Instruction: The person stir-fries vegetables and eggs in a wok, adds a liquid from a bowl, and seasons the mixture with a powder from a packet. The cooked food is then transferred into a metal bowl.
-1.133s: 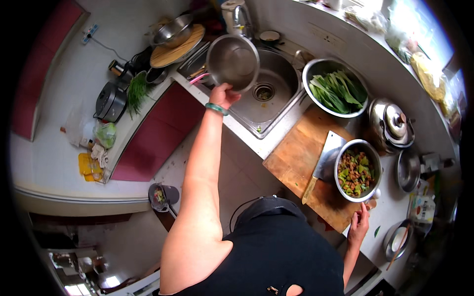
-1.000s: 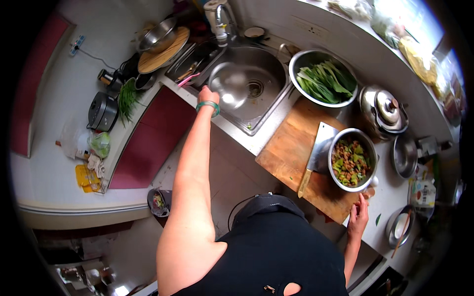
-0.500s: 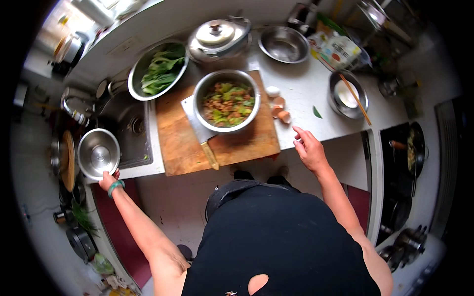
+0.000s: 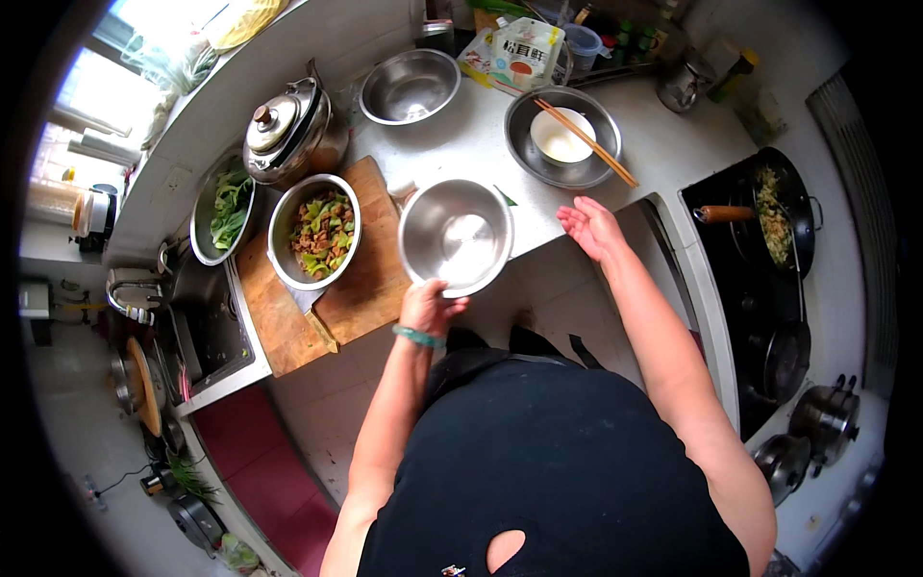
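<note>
I am holding my hands apart. My left hand is clamping the near rim of a steel bowl, which is hanging at the front edge of the white worktop, just beside the wooden board. My right hand is hovering open, fingers slightly bent, near that same edge. Beneath, pale floor tiles are showing, and dark red cupboard doors are lining the lower left.

On the board, a knife is lying with its handle toward me, its blade partly hidden by a food bowl that is holding chopped green and brown pieces. Beyond my right hand, a basin is standing with a white cup inside, and chopsticks are lying across.

To the left, greens are lying in a tub near the sink. A lidded pot and a shallow pan are standing farther back, and packets are crowding behind the basin. On the far right, a wok is sitting on the black stove. Daylight is pouring through the window at the far left.
</note>
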Tool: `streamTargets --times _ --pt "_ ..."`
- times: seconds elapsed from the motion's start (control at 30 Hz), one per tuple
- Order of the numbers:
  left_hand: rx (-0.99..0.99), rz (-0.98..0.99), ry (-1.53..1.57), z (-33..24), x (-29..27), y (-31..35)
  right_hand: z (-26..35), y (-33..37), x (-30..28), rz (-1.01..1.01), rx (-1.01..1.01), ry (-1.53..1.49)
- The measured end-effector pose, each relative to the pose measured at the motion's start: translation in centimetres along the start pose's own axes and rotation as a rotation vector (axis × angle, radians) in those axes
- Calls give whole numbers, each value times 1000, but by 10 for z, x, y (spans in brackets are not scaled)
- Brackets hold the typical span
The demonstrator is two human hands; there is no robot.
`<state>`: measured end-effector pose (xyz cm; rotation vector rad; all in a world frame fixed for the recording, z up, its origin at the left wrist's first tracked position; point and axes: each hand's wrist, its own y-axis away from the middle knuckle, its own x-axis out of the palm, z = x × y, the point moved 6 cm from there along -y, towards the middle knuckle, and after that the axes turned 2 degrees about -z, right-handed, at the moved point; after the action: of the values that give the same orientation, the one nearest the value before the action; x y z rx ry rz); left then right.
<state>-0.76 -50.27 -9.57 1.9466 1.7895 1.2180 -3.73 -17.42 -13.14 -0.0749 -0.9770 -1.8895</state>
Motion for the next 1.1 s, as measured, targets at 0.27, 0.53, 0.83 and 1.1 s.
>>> streamTargets --times 0.27,0.53,0.83,1.1 --pt "-74 -113 -145 15 32 -53 22 -46 -7 -144 -144 -138" --pt "-125 -95 -168 13 32 -91 43 -30 -46 -312 -244 -49" --pt "-213 -85 -153 13 49 -103 78 -47 -74 -341 -362 -185" --pt "-556 240 -200 32 77 -66 104 73 -58 -39 -288 497"
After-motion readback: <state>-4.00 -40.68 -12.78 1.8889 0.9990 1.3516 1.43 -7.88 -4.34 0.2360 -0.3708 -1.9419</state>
